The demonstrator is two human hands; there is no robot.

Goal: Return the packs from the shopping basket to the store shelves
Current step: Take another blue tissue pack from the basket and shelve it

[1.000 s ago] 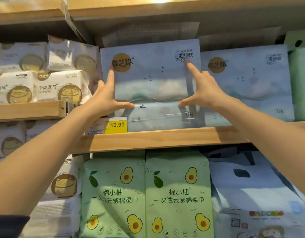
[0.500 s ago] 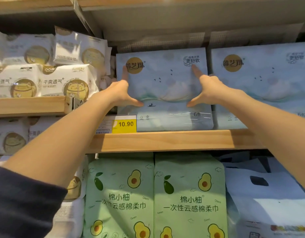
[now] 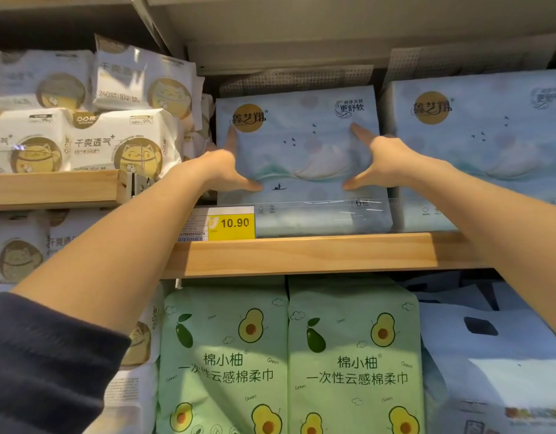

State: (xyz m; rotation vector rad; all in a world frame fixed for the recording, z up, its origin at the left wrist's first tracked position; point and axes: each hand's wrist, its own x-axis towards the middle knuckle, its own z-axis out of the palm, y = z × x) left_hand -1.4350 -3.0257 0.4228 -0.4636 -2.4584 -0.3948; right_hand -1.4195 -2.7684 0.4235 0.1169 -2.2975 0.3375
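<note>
A light blue tissue pack [image 3: 301, 145] with a gold round logo stands upright on the wooden shelf [image 3: 317, 255], behind a clear front rail. My left hand [image 3: 220, 170] lies flat against its left part, index finger up and thumb pointing inward. My right hand [image 3: 383, 164] mirrors it on the right part. Both hands press on the front face with fingers spread and do not wrap around the pack. Both arms are stretched out. The shopping basket is out of view.
A second identical blue pack [image 3: 477, 145] stands just to the right. A yellow 10.90 price tag [image 3: 231, 223] hangs at the shelf front. White cat-logo packs [image 3: 123, 142] fill the left shelf [image 3: 51, 189]. Green avocado packs [image 3: 223, 355] stand below, beside a blue-white pack [image 3: 496, 355].
My arms have stretched further forward with both hands staying flat on the blue pack. The view has shifted, so the pack now appears more to the right.
</note>
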